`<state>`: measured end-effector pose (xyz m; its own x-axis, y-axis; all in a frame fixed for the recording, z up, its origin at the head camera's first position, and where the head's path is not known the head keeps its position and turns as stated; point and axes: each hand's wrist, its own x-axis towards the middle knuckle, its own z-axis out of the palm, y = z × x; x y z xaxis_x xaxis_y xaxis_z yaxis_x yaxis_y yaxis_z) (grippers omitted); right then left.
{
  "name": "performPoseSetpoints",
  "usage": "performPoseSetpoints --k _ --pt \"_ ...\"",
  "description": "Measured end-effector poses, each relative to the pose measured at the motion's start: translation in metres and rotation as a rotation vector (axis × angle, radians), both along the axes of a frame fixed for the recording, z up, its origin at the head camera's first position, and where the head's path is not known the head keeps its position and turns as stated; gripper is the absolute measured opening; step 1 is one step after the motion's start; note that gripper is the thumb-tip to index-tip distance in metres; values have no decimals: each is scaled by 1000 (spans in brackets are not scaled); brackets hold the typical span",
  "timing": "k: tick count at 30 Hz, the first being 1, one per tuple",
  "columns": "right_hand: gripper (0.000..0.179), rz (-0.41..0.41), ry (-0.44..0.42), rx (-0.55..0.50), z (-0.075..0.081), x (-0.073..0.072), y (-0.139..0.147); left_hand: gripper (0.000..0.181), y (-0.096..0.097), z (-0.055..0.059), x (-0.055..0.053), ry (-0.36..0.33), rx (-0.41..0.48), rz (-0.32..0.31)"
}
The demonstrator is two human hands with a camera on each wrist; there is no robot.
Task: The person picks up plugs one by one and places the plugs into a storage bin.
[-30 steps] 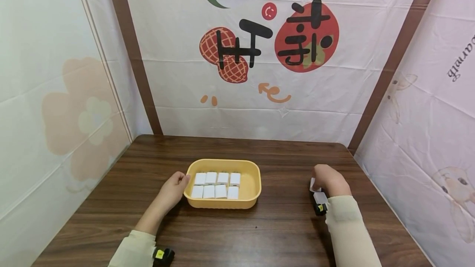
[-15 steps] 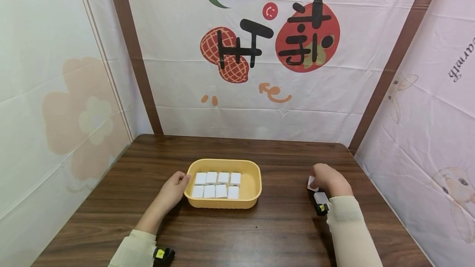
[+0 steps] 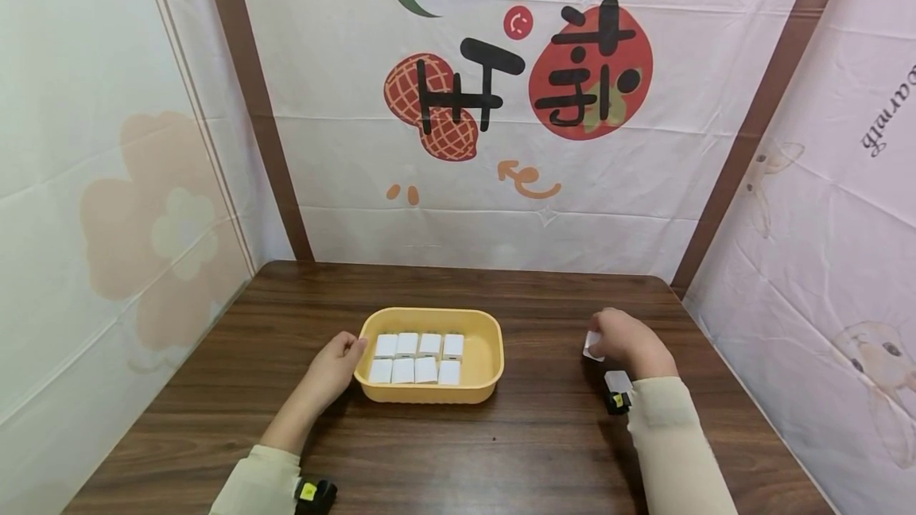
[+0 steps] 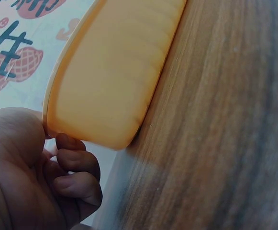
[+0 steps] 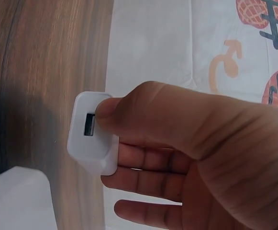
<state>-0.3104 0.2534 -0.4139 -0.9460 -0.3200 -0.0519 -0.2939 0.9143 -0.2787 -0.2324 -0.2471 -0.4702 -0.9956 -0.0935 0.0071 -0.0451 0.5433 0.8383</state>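
Observation:
At the left end of a yellow plastic basket (image 3: 429, 395), my left hand (image 3: 333, 364) pinches the rim, as the left wrist view shows with thumb at the edge and fingers curled outside. Several white USB charger plugs (image 3: 426, 369) lie in two rows inside it, towards its left. To the right of the basket, my right hand (image 3: 635, 346) holds another white charger (image 5: 84, 148) between thumb and fingers. Its USB port (image 5: 89, 124) faces the right wrist camera. A white block (image 3: 618, 381) is close by, just short of that hand.
The brown wooden table (image 3: 494, 467) lies under everything. A printed white curtain (image 3: 444, 221) stands behind it, with further curtains on both sides. Black wrist cameras (image 3: 315, 493) sit on both wrists. The right end of the basket shows bare floor.
My right hand has shifted slightly left and away from me with the charger, drawing it apart from the white block. The left hand and the basket stay in place.

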Motion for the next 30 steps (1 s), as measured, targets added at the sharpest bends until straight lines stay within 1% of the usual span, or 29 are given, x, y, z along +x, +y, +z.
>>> performPoseSetpoints --k 8,11,15,24,30 --pt "27 38 27 -15 7 4 -11 33 0 -1 0 -8 -12 1" --pt "30 49 49 -19 9 5 -14 33 0 -1 0 -12 -11 0" --pt "33 54 68 -22 12 7 -17 33 -1 -1 -1 -2 -9 -4" --pt "35 123 109 -5 18 9 -28 32 -1 -1 -1 -3 -2 2" --pt "36 159 106 -4 20 11 -38 32 -1 -2 -2 -3 -12 5"
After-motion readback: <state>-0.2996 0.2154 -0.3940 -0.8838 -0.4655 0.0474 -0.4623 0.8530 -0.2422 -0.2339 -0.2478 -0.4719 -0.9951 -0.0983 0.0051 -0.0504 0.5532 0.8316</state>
